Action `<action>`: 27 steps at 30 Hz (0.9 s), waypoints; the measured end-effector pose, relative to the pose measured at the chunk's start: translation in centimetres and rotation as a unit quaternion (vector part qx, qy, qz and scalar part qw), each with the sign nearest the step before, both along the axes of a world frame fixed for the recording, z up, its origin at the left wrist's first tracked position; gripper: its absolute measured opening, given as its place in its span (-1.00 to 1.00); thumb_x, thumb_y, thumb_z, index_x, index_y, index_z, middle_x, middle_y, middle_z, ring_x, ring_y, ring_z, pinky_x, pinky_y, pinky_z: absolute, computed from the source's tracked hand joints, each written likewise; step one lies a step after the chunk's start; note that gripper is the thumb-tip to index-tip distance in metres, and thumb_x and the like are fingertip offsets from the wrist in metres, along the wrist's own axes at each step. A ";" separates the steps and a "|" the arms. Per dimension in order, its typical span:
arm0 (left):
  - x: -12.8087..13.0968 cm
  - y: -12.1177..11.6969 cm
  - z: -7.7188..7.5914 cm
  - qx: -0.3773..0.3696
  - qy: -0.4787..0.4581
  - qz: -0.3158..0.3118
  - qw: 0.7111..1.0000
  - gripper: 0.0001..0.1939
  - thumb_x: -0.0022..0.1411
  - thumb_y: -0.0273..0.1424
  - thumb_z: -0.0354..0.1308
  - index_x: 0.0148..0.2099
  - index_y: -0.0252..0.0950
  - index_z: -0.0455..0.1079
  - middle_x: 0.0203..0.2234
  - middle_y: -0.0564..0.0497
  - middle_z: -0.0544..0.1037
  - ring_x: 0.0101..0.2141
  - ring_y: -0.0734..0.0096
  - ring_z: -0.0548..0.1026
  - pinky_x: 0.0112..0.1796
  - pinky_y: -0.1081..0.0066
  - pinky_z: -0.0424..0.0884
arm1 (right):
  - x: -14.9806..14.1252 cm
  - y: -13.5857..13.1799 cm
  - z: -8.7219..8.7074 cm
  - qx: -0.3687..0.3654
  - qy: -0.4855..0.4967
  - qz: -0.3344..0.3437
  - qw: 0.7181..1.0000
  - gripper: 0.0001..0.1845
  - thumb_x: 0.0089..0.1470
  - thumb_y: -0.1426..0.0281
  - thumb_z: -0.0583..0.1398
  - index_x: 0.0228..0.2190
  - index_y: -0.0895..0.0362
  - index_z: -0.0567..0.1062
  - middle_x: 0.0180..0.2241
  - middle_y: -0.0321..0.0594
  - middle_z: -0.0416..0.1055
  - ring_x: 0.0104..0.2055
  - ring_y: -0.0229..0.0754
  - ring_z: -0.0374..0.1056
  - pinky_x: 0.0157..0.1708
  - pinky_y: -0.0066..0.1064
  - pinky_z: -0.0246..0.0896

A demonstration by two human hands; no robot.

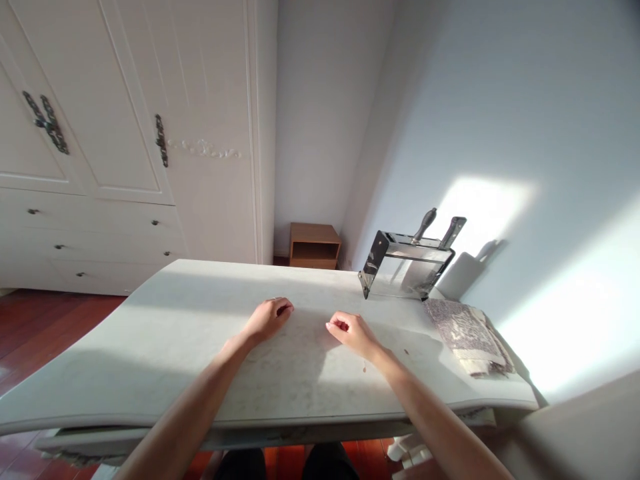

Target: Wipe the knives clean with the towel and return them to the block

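Head view: we saw both forearms stretched forward, left hand (267,319) and right hand (353,331) loosely curled, empty, knuckles up, resting on the table (165,333). Knife rack (407,263) and folded cloth (467,333) sat beyond the right hand.

The curled fingers of both hands (310,323) hide their palms and whatever they might pinch, the knife blades sit hidden inside the metal rack (407,267), and the specks on the table (150,333) are too small to identify.
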State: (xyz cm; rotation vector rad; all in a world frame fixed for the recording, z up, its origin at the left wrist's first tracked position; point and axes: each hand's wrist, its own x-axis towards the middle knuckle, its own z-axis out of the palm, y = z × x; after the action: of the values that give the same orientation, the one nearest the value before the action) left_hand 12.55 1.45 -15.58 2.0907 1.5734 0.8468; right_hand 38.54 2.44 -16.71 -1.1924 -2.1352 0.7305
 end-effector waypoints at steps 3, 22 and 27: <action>0.0 -0.2 0.1 -0.011 -0.022 0.022 0.999 -0.70 0.22 -0.27 -0.06 -0.29 -0.29 0.46 -0.37 0.00 0.56 -0.30 0.32 0.47 -0.25 0.41 0.27 | 2.0 -0.5 0.5 -0.026 0.059 -0.007 0.998 -0.69 0.10 0.15 0.16 -0.52 0.11 0.42 -0.59 -0.36 0.30 -0.53 -0.29 0.19 -0.49 -0.47 0.07; 16.8 8.4 5.3 -0.178 -0.240 -0.020 0.954 0.10 -0.17 -0.26 0.41 0.35 -0.35 -0.04 0.22 -0.33 0.19 0.17 0.05 0.24 0.02 0.28 0.30 | 25.1 1.3 2.1 0.059 -0.263 -0.402 0.875 -0.43 0.17 0.18 -0.02 0.08 0.25 0.37 0.14 0.08 0.30 0.18 0.14 0.20 0.16 -0.10 0.03; 20.3 11.7 6.0 -0.186 -0.284 -0.036 0.940 0.28 -0.25 -0.38 0.44 0.42 -0.14 -0.23 0.34 -0.30 -0.04 0.24 -0.07 0.11 0.05 0.14 0.26 | 24.8 0.8 1.5 0.081 -0.259 -0.413 0.870 -0.40 0.20 0.13 -0.04 0.10 0.24 0.37 0.21 0.04 0.23 0.23 0.12 0.14 0.23 -0.08 -0.10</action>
State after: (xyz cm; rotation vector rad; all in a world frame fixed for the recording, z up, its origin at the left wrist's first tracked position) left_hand 32.81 13.20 -9.54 1.4542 1.2179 0.9326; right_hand 63.31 3.24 -15.25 -2.1489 -1.7074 -0.1733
